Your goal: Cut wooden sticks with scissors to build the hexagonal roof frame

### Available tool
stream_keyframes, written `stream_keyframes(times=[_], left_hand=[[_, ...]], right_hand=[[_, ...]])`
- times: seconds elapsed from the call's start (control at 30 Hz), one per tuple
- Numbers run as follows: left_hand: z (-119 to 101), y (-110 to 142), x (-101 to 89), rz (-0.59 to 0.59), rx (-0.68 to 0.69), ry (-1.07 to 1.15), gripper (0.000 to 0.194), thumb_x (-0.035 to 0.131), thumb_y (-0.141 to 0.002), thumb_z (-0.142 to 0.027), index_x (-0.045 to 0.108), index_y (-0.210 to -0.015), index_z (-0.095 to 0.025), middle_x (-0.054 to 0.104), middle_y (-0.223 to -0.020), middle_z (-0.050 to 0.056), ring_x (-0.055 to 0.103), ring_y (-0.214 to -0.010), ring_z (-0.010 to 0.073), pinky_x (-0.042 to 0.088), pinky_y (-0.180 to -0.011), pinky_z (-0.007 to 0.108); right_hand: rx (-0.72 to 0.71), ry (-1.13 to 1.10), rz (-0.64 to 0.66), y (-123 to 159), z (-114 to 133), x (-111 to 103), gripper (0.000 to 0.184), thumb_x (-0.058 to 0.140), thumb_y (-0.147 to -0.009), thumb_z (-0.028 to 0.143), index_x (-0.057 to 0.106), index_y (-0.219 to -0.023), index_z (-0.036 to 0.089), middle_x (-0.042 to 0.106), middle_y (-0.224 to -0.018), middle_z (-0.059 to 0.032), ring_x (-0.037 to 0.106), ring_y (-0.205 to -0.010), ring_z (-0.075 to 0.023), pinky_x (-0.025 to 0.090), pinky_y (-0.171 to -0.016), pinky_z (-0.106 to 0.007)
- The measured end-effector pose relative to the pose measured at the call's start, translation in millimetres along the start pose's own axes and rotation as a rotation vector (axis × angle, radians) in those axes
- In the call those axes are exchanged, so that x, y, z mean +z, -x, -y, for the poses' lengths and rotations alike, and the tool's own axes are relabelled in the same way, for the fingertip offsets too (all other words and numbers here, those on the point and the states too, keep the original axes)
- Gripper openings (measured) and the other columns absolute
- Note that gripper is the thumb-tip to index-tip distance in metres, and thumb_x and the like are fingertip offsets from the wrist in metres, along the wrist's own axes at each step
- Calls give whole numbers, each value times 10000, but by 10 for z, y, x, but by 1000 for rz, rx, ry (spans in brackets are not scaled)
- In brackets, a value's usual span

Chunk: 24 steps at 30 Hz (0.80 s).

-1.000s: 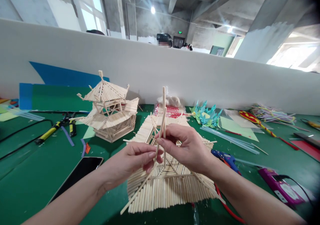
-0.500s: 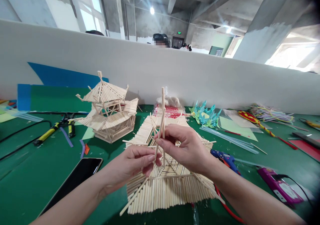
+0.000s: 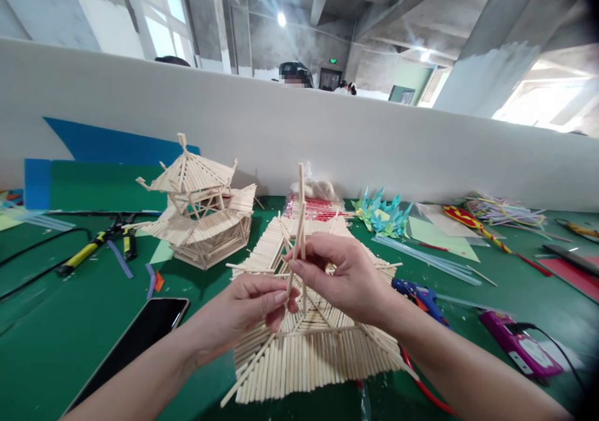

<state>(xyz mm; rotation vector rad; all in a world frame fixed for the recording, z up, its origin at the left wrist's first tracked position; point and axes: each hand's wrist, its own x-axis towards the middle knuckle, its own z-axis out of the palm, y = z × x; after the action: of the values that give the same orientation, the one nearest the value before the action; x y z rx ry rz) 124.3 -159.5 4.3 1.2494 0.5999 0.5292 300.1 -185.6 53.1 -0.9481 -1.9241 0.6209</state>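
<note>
- Left hand (image 3: 257, 302): thumb and fingers pinched on lower part of slim, slanted pale wooden stick (image 3: 297, 239);
- Right hand (image 3: 339, 277): higher up, close beside left hand; thumb and fingers clamped around slim, upright pale wooden stick (image 3: 301, 181) and, by the thumb, against the slanted one; upright stick's lower end in front of roof, contact unclear;
- Broad, flared roof of pale wooden sticks (image 3: 318, 362): beneath both hands, on smooth green tabletop (image 3: 37, 358);
- Two-tiered pale wooden-stick pavilion (image 3: 206, 227): standing upright, behind and left of roof;
- Black-screened rectangular phone (image 3: 135, 343): beside left forearm;
- Yellow-and-black handled pliers (image 3: 84, 254): left of pavilion;
- Turquoise spiky folded-paper ornament (image 3: 384, 215): beyond right hand;
- Blue plastic glue gun (image 3: 421, 296): just right of roof;
- Purple plastic power strip (image 3: 521, 344): farther right, black cord plugged in
</note>
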Motion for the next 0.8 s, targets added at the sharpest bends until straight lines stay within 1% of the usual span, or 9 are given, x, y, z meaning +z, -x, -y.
stream_keyframes(times=[0.13, 0.37, 0.47, 0.53, 0.6, 0.67, 0.7, 0.8], left_hand=[[15, 17, 1, 3, 8, -4, 171, 568, -810, -268, 677, -757, -147, 569, -684, 13, 445, -562, 94, 362, -549, 230], [5, -9, -9, -2, 18, -17, 172, 568, -812, -259, 680, -753, -142, 579, -704, 23, 463, -572, 96, 380, -550, 228], [27, -12, -13, -17, 25, -21, 174, 563, -816, -256, 678, -748, -144, 578, -700, 21, 465, -576, 97, 382, -554, 228], [56, -4, -20, -34, 31, -19, 161, 560, -819, -256, 678, -784, -151, 595, -747, 31, 466, -581, 92, 381, -563, 227], [79, 7, -31, -61, 31, -15, 153, 562, -818, -262, 680, -825, -166, 610, -773, 38, 471, -582, 89, 376, -568, 224], [80, 16, -44, -98, 42, -13, 144, 579, -804, -269, 689, -817, -176, 618, -752, 34, 476, -572, 86, 370, -560, 216], [70, 19, -51, -118, 53, -9, 136, 594, -793, -272, 695, -805, -181, 622, -738, 31, 476, -562, 83, 369, -552, 211], [14, 23, -66, -175, 106, 23, 114, 632, -756, -274, 709, -805, -206, 646, -731, 27, 478, -541, 79, 380, -535, 198]], right_hand=[[3, 13, 6, -4, 3, 2, 95, 520, -805, 154, 605, -763, 167, 527, -653, 29, 467, -593, -77, 370, -521, -201], [1, 14, 20, -1, 5, 7, 106, 517, -810, 156, 615, -775, 139, 536, -668, 14, 469, -600, -77, 368, -519, -207], [12, -7, 0, 0, -10, 12, 107, 525, -805, 160, 621, -762, 143, 536, -662, 14, 474, -599, -80, 373, -517, -211], [33, -30, -49, 6, -31, -14, 99, 539, -800, 176, 626, -762, 148, 544, -659, 14, 473, -593, -81, 383, -514, -212], [69, -52, -123, 26, -58, -88, 92, 551, -799, 202, 630, -786, 155, 584, -715, 0, 484, -592, -81, 401, -515, -216], [107, -58, -204, 77, -83, -215, 101, 555, -806, 226, 631, -835, 166, 609, -800, -14, 485, -577, -74, 413, -508, -220], [121, -53, -244, 119, -90, -293, 105, 553, -811, 232, 632, -852, 176, 604, -799, -9, 479, -560, -69, 413, -498, -218], [172, -19, -396, 322, -83, -549, 134, 537, -831, 237, 634, -924, 229, 550, -698, 30, 470, -523, -62, 409, -472, -202]])
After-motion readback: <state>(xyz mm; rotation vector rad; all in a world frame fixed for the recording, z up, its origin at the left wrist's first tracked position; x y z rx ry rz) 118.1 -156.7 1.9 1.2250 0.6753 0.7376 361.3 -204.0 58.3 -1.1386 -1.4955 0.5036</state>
